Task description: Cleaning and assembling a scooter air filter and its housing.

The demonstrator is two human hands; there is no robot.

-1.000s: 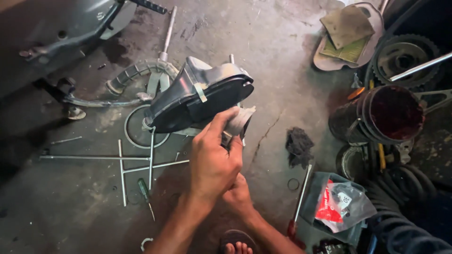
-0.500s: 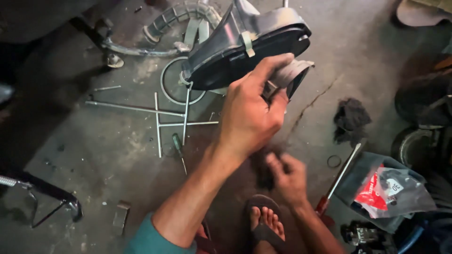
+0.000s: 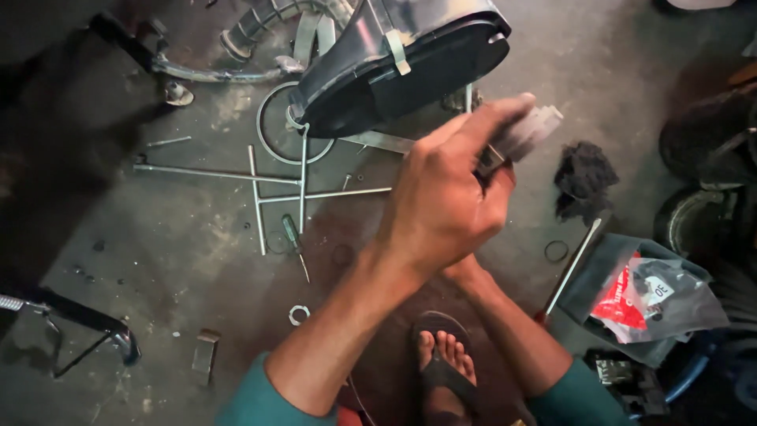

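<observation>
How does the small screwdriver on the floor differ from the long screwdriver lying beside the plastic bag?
The small screwdriver is short, with a dark green handle; the long screwdriver has a much longer shaft and a red handle, mostly hidden. The small one lies near the T-handle wrenches, left of the left hand; the long one lies right of it, against the bag. Both rest flat on the concrete floor.

Glossy black plastic cover (image 3: 402,67), bare metal T-handle rods (image 3: 260,189), rough stained concrete floor (image 3: 158,260), crinkled shiny plastic bag (image 3: 654,296)
</observation>
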